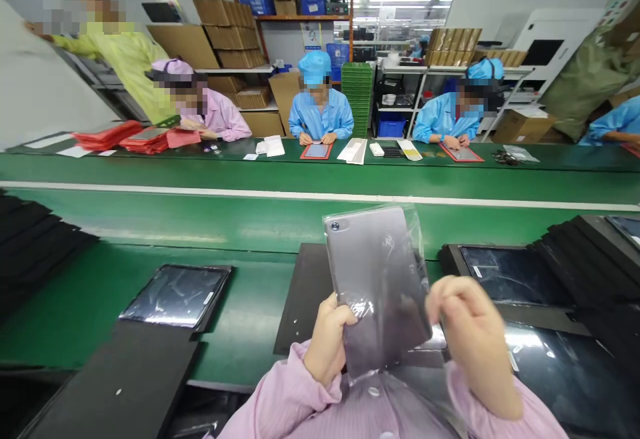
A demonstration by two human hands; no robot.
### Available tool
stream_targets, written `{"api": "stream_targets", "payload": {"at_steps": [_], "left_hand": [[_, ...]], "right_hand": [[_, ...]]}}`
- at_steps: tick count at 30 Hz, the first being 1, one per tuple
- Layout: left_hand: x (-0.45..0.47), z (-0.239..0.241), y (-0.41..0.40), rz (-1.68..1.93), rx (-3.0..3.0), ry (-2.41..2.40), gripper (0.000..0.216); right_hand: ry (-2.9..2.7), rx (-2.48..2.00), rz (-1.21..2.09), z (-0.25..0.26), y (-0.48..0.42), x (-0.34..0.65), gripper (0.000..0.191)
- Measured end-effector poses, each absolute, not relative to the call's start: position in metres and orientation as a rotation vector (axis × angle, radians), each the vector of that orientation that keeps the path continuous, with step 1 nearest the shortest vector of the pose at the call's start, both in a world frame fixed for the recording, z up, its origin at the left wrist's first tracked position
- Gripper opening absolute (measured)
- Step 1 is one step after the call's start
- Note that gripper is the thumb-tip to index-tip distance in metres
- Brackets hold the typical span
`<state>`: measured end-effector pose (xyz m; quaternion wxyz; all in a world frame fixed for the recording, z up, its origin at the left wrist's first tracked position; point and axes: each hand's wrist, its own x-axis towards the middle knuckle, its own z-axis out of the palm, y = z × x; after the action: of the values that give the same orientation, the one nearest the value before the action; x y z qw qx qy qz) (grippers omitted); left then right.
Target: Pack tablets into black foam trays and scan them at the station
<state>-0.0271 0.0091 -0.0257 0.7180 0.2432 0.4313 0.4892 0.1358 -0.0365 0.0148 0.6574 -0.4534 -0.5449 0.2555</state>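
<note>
A grey tablet [373,265] in a clear plastic bag is held upright before my chest, its back with the round camera facing me. My left hand [327,339] grips its lower left edge, thumb across the back. Beside the right edge of the bag, my right hand [473,335] has its fingers curled in, slightly blurred; whether they pinch the plastic is hidden. Behind the tablet lies a flat black sheet [305,299] on the green bench. To the left, another bagged tablet [175,295] rests screen up on black padding.
Black foam sleeves [35,252] are piled at the far left. On the right, more bagged tablets [505,275] lie beside stacked black sleeves [590,259]. A white strip [280,192] crosses the green bench [230,219]. Co-workers sit opposite, near red pouches [107,133].
</note>
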Motion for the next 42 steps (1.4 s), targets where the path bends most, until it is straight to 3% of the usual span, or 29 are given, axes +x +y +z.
{"api": "stream_targets", "payload": {"at_steps": [2,7,10,13,15,19,23,26,34,42], "left_hand": [[-0.024,-0.031,0.01,1.141,0.577,1.031,0.016],[-0.011,-0.048,-0.002,1.102,1.18,1.039,0.039],[-0.016,-0.055,0.0,0.947,1.643,0.87,0.056],[-0.034,-0.061,0.019,0.984,1.636,1.193,0.067],[-0.049,-0.068,0.034,0.971,1.382,1.415,0.064],[-0.078,-0.09,0.054,0.893,1.047,1.353,0.042],[-0.102,-0.116,0.074,0.786,1.094,1.741,0.039],[-0.111,-0.127,0.088,0.517,1.225,1.971,0.043],[-0.112,-0.124,0.101,0.137,1.412,2.132,0.063],[-0.134,-0.121,0.127,0.104,1.354,2.052,0.047]], "right_hand": [[-1.043,-1.14,0.405,0.007,-0.037,0.146,0.008],[-1.262,-1.422,0.669,-0.029,-0.019,0.118,0.051],[-1.076,-1.51,0.772,-0.039,-0.002,0.103,0.043],[-0.755,-1.388,0.989,-0.045,0.006,0.104,0.05],[-0.672,-1.269,1.161,-0.053,0.006,0.106,0.059],[-0.888,-1.321,1.319,-0.079,0.009,0.124,0.061],[-1.196,-2.186,0.878,-0.102,0.022,0.17,0.052],[-1.207,-2.515,0.729,-0.112,0.025,0.198,0.048],[-1.069,-2.578,0.858,-0.128,0.021,0.206,0.028],[-0.916,-2.324,0.96,-0.136,0.02,0.217,0.038]]}}
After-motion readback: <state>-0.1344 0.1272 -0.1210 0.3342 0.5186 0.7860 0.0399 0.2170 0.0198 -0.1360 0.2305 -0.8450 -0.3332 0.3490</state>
